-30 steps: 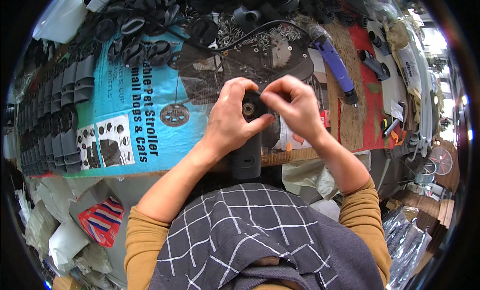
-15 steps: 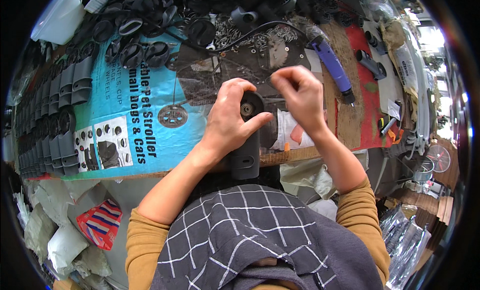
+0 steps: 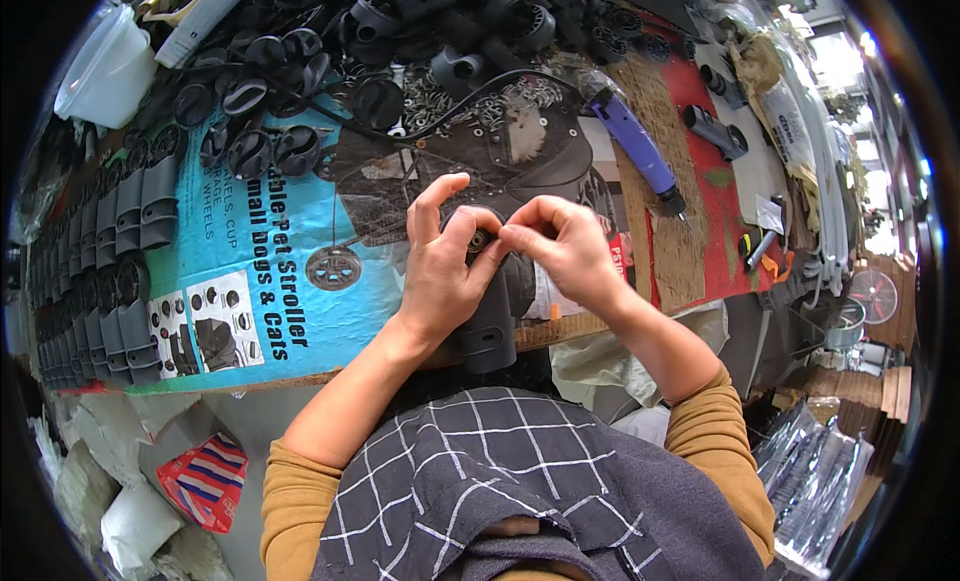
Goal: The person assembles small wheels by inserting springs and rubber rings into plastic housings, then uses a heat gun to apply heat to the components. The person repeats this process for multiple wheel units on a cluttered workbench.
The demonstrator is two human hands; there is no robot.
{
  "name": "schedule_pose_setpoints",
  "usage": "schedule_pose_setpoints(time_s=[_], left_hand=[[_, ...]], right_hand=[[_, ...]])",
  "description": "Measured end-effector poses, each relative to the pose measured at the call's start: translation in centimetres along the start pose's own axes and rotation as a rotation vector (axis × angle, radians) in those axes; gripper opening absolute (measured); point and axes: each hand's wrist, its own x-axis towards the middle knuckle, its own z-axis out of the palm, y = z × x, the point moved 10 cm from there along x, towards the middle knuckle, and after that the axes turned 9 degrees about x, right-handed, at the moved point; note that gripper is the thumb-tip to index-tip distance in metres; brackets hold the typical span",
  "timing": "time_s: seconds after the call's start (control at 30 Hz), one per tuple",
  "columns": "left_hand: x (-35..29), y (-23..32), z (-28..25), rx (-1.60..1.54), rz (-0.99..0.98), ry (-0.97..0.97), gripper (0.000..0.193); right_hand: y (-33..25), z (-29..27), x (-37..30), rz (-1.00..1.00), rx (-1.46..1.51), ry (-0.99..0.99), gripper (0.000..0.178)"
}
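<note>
The grey part (image 3: 487, 331) sits at the middle of the frame, its long axis running nearly up and down, with a slight tilt. Its lower end points toward the apron (image 3: 470, 451) and seems to jut just past the bench edge (image 3: 575, 326); its upper end, mostly hidden by fingers, shows a bearing (image 3: 477, 242).

The left hand (image 3: 437, 266) is the nearer one, lying along the part's left side with thumb and forefinger curled in around the bearing. The other fingers stand raised and spread (whether the palm bears on the part is hidden), and I cannot tell how firmly that hand has hold of it. The right hand (image 3: 572, 256) comes in from the right, thumb and forefinger brought together at the tips, just beside the bearing and close to the left fingertips. Whether something small is pinched there cannot be made out.

So from the right hand's pinch, the bearing lies just to the left and slightly lower, while the part's body extends down the frame below both sets of fingertips.

A purple driver (image 3: 640, 146) lies at the upper right, small metal bits (image 3: 482, 113) at the upper middle, and rows of similar parts (image 3: 130, 216) at the left.
</note>
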Motion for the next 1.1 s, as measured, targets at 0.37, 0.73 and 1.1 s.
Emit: schedule_pose_setpoints(time_s=[0.37, 0.73, 1.1], left_hand=[[-0.1, 0.3, 0.0, 0.009, 0.046, 0.013, 0.013], [-0.3, -0.1, 0.1, -0.006, 0.047, 0.035, 0.016], [-0.4, -0.2, 0.0, -0.032, 0.046, 0.064, 0.017]], right_hand=[[-1.5, -14.9, 4.3, -0.164, -1.092, 0.629, 0.058], [-4.8, -14.6, 0.0, -0.546, 0.189, 0.595, 0.061], [-12.1, -5.8, -4.1, -0.751, 1.069, 0.045, 0.055]])
